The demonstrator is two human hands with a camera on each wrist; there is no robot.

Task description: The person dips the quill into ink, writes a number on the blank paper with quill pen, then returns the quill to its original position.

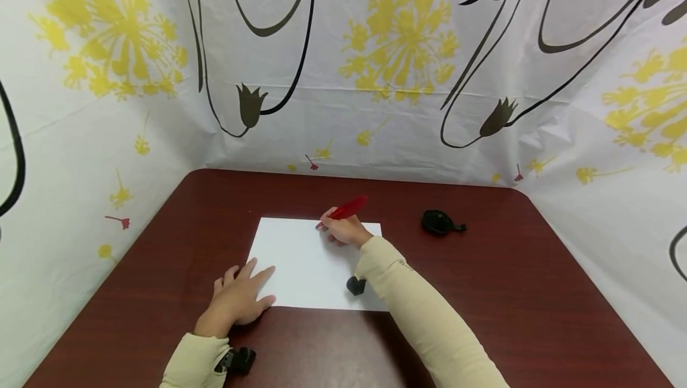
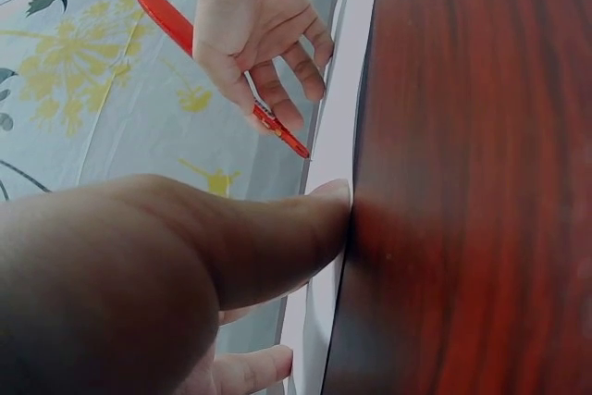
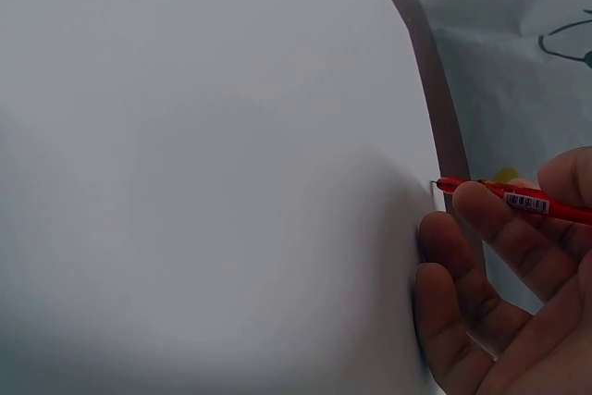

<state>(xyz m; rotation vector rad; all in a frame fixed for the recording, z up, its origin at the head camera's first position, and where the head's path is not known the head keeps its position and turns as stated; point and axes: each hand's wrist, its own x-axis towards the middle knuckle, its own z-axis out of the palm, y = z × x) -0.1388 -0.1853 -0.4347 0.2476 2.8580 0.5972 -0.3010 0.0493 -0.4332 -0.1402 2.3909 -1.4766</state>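
Note:
A white sheet of paper (image 1: pixel 306 269) lies on the table under both hands. My right hand (image 1: pixel 346 230) pinches a red pen (image 1: pixel 350 207) with a broad, feather-shaped top near the sheet's far edge. In the right wrist view, the tip of the pen (image 3: pixel 527 200) is right at the paper, with a barcode label on its barrel. My left hand (image 1: pixel 238 295) rests with spread fingers over the sheet's near left corner. Close up in the left wrist view, its thumb (image 2: pixel 287 233) presses at the paper's edge.
To the right of the paper sits a small dark dish-like object (image 1: pixel 437 222) with a short handle. The reddish-brown table (image 1: pixel 510 292) has rounded far corners. Behind it hangs a white cloth (image 1: pixel 306 137) with yellow flowers and dark stems. Black wrist devices (image 1: pixel 238 360) are worn at both sleeves.

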